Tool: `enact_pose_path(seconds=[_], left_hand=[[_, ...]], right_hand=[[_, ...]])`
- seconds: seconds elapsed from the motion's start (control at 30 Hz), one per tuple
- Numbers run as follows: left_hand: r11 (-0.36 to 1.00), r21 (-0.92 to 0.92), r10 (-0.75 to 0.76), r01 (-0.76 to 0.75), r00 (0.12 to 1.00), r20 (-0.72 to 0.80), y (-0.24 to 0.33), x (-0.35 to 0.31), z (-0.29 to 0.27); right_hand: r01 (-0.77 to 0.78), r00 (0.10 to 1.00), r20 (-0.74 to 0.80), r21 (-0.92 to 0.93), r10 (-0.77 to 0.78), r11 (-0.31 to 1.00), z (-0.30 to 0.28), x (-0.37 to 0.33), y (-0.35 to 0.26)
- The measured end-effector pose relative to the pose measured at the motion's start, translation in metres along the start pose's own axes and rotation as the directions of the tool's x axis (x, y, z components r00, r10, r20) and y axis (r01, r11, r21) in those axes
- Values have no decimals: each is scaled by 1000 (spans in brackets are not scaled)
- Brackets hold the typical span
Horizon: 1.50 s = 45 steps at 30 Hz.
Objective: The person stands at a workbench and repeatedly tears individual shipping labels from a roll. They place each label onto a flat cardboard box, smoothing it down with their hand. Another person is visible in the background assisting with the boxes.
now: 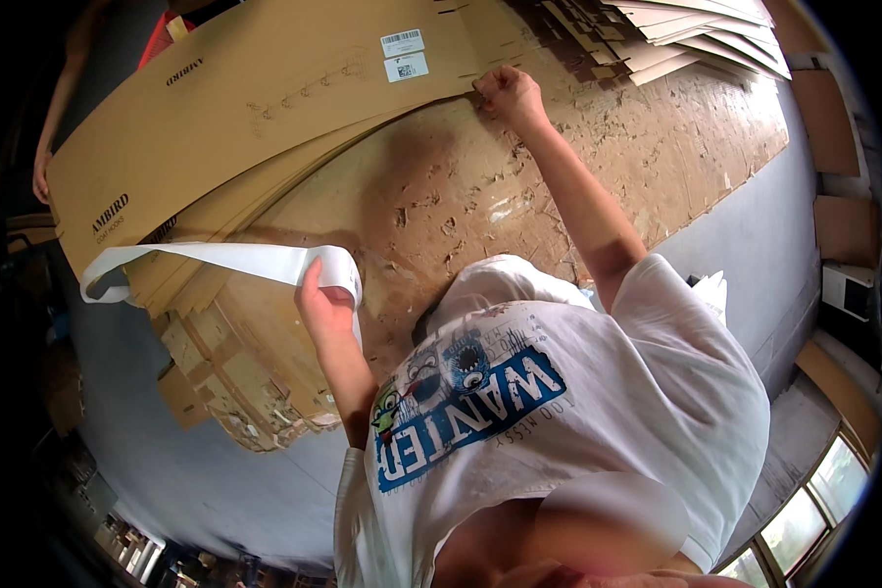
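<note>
My left hand is closed on a long white label strip, which loops around my fingers and trails left over the cardboard, curling at its far end. At the near right edge of the top flat cardboard sheet, my right hand is closed with its fingertips at the sheet's edge. Two white stickers with printed codes are on that sheet, left of my right hand. Beneath it, more brown sheets fan out toward me.
The stack lies on a worn, cardboard-covered table. Several loose flat cardboard pieces are piled at the back right. Another person's hand is at the stack's left end. A red container stands behind the stack.
</note>
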<state>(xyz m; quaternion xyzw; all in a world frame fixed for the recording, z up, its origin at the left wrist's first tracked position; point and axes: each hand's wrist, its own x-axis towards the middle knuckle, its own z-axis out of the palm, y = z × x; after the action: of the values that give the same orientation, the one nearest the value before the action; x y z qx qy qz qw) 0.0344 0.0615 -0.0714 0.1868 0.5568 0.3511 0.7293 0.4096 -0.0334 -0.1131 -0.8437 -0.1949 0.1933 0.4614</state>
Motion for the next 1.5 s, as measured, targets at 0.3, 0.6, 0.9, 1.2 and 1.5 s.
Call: enact_pose_path(seconds=[0.3, 0.6, 0.9, 1.2, 1.5], left_hand=[[1000, 8, 20, -20, 999, 42, 2, -11, 3], [998, 20, 58, -59, 997, 40, 9, -25, -10], [995, 97, 5, -13, 997, 80, -9, -24, 12], [982, 174, 3, -71, 932, 362, 16, -67, 72], [970, 128, 140, -206, 906, 401, 63, -81, 60]], right_hand=[[-108, 992, 118, 638, 42, 762, 16, -35, -57], [339, 930, -331, 603, -161, 722, -105, -10, -143], [435, 898, -434, 901, 78, 3, -321, 115, -100], [-19, 629, 658, 544, -413, 839, -17, -114, -65], [-172, 532, 672, 681, -514, 712, 10, -195, -126]])
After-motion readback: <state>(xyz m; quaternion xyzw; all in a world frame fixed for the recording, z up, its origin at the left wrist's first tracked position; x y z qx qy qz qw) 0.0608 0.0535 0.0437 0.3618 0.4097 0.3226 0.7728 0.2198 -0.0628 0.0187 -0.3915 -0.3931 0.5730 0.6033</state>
